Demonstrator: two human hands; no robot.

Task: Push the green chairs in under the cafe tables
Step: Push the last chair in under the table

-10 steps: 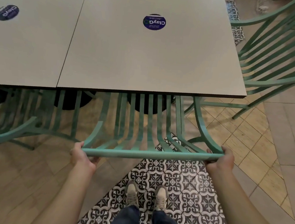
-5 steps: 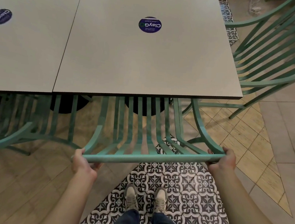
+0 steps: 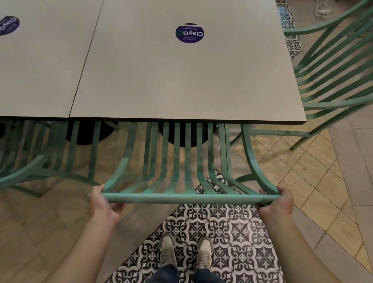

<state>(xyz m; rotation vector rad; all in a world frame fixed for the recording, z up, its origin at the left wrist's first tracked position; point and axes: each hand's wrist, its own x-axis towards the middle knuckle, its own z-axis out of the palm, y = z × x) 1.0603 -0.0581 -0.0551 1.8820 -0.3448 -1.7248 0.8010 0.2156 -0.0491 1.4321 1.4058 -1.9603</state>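
Observation:
A green slatted metal chair (image 3: 186,163) stands in front of me, its seat tucked beneath the grey cafe table (image 3: 186,78). Only its backrest and top rail stick out past the table's near edge. My left hand (image 3: 102,204) grips the left end of the top rail and my right hand (image 3: 276,203) grips the right end. A second green chair (image 3: 22,168) sits to the left under the adjoining grey table (image 3: 36,58). A third green chair (image 3: 347,71) stands at the right, outside the table's corner.
Each tabletop carries a round blue sticker (image 3: 189,32). Dark round table bases (image 3: 188,134) show under the tables behind the slats. My feet stand on a patterned black-and-white tile strip (image 3: 218,233), with wood-look floor to the left and beige tiles to the right.
The chair and both hands have shifted slightly forward toward the table; my hands keep their grip on the top rail.

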